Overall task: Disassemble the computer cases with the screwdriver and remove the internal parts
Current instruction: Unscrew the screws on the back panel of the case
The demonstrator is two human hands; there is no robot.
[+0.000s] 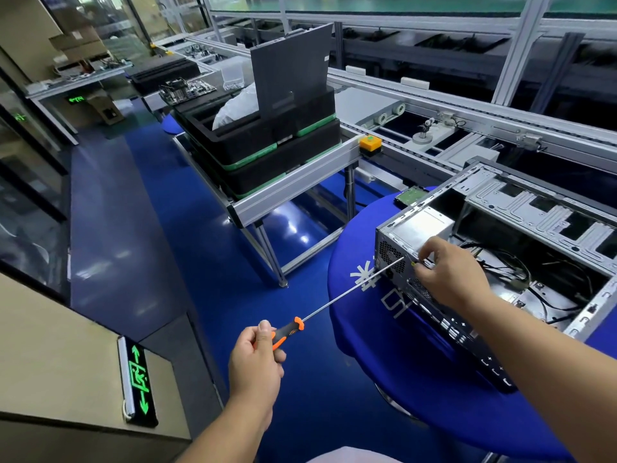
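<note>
Your left hand (255, 359) is wrapped around the orange and black handle of the screwdriver (334, 304). Its long thin shaft reaches up and to the right, and its tip sits at the back panel of the computer case (500, 248), just beside your right hand (447, 272).

Your right hand has its fingers curled over the top back edge of the case. The fingertips seem to pinch something small and yellow-green near the tip. It is too small to tell what it is, maybe a screw.

The case lies open on the blue bench (354, 295) under your right hand. Its side cover is off. Inside, just past your right hand, you can see the silver power supply box (420, 228) and loose black cables (507, 262).

This step looks like taking out the screws at the back that hold the power box.

To do it well, keep the shaft straight in line with the screw, not slanted. Push the tip in firmly before you turn, so it does not slip. The shaft is long, so steady it near the tip with your right fingers. Turn slowly and catch the screw as it comes free, so it does not fall to the floor.
</note>
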